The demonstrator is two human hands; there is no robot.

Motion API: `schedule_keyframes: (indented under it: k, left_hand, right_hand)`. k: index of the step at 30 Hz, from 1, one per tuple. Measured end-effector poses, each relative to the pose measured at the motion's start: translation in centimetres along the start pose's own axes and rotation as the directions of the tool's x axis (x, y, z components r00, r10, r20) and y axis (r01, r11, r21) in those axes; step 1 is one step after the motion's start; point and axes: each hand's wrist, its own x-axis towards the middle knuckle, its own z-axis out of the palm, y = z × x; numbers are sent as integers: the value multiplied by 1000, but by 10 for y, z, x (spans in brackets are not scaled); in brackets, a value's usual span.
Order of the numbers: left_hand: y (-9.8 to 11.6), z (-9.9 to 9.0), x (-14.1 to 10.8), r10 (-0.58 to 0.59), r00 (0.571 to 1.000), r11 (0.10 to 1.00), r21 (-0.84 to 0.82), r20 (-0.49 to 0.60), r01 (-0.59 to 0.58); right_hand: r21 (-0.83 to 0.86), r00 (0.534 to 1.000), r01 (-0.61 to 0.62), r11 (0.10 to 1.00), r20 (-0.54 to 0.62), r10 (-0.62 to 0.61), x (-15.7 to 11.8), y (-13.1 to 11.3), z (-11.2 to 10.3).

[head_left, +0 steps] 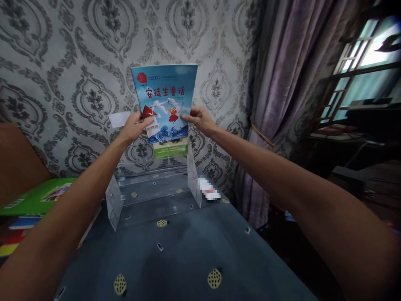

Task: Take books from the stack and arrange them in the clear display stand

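Both my hands hold a blue paperback book (164, 90), upright, its cover with red Chinese characters, white birds, a red-dressed figure and waves facing me. My left hand (137, 125) grips its left edge, thumb across the front. The right edge is pinched by my right hand (200, 119), thumb on the cover and fingers behind. Below the blue cover shows the green and pale lower part of another book (171, 149); the rest of it is hidden. Under the books stands a clear acrylic tiered stand (194, 184) with transparent side panels.
A dark blue patterned cloth (184, 259) covers the table. At left are a green book (34, 196), more stacked books and a brown box (21, 150). A blurred white and red item (208, 190) lies right of the stand. Patterned wall behind; a purple curtain (275, 83) hangs at right.
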Motion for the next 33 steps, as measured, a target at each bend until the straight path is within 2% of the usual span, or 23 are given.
schedule_keyframes:
  k: [5, 10, 20, 26, 33]
  left_hand:
    - [-6, 4, -2, -42, 999, 999, -21, 10, 42]
    - [-7, 4, -3, -26, 1000, 999, -22, -3, 26]
    - [-6, 5, -4, -3, 998, 1000, 16, -59, 4]
    - [-10, 6, -3, 10, 1000, 1000, -16, -20, -10]
    - [-20, 11, -12, -60, 998, 998, 3, 1, 60]
  right_hand:
    - [-48, 999, -28, 998, -27, 27, -8, 4, -2]
    - [-49, 999, -34, 998, -8, 34, -8, 6, -3]
    - [-56, 999, 30, 998, -26, -32, 0, 16, -2]
    - [-101, 997, 17, 995, -71, -24, -5, 19, -3]
    - [-150, 994, -52, 987, -107, 36, -17, 22, -6]
